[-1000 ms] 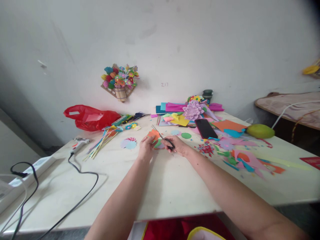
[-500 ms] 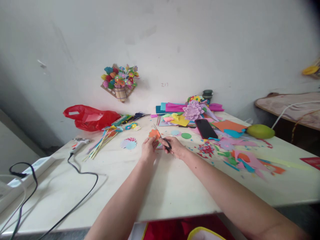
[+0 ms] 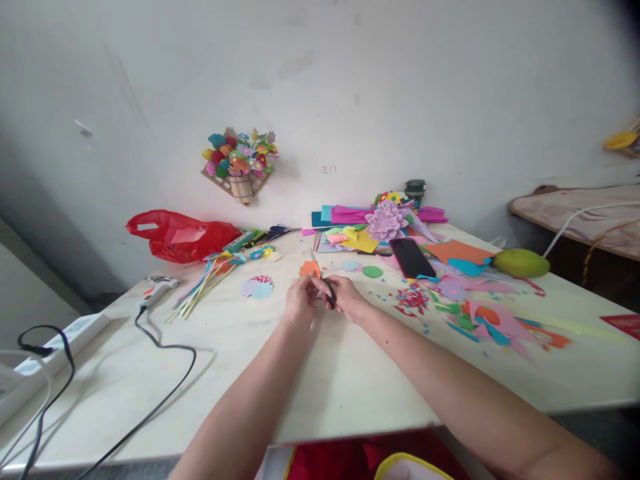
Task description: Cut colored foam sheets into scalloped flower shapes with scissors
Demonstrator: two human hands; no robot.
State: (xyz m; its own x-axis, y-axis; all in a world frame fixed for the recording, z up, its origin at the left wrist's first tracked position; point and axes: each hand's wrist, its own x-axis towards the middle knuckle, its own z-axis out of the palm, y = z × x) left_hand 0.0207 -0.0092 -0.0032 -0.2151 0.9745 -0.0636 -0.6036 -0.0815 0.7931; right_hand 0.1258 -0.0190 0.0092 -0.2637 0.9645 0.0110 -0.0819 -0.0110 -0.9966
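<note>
Both of my hands meet over the middle of the white table (image 3: 350, 373). My left hand (image 3: 300, 301) pinches a small orange paper shape (image 3: 309, 269) by its lower edge. My right hand (image 3: 347, 297) is wrapped round the black handles of a pair of scissors (image 3: 323, 279), whose thin blades point up and left into the orange paper. The two hands touch each other.
A glue gun (image 3: 159, 288) with a black cable (image 3: 160, 347) lies at the left, beside coloured sticks (image 3: 205, 283) and a red plastic bag (image 3: 183, 235). Paper sheets, a purple paper flower (image 3: 386, 221), a black phone (image 3: 411, 257), scraps (image 3: 480, 313) and a green fruit (image 3: 520, 263) crowd the right.
My right hand has drawn a little left toward my left hand, and the scissors have swung more upright. The orange paper has shifted slightly with them.
</note>
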